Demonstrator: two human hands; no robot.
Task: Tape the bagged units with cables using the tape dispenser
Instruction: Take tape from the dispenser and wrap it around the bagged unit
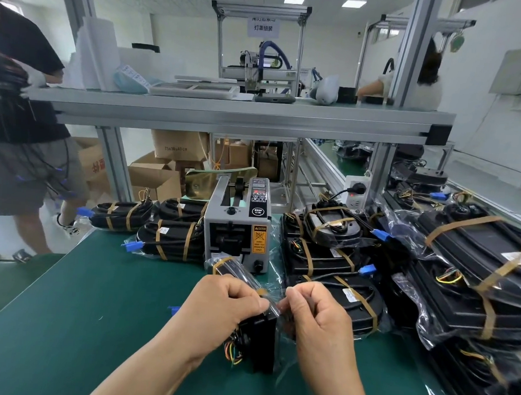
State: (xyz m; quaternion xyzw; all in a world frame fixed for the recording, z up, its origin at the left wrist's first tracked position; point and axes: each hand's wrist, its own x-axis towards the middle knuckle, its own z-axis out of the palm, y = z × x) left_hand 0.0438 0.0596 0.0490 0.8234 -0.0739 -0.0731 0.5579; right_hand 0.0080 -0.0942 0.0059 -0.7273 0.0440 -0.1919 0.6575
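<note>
A black bagged unit (pixel 259 344) with coloured wires stands on edge on the green table (pixel 77 323), right in front of me. My left hand (pixel 228 299) grips its top from the left. My right hand (pixel 316 310) pinches the clear bag film at the unit's top from the right. A brown tape band (pixel 220 263) circles the unit's far end. The grey tape dispenser (pixel 237 226) stands just behind the unit, its slot facing me.
Taped bagged units are piled at the right (pixel 476 287) and beside the dispenser (pixel 331 259), with more at the left (pixel 168 239). An aluminium shelf frame (pixel 227 116) spans overhead. A person (pixel 23 121) stands at the far left. Cardboard boxes (pixel 163 167) sit behind.
</note>
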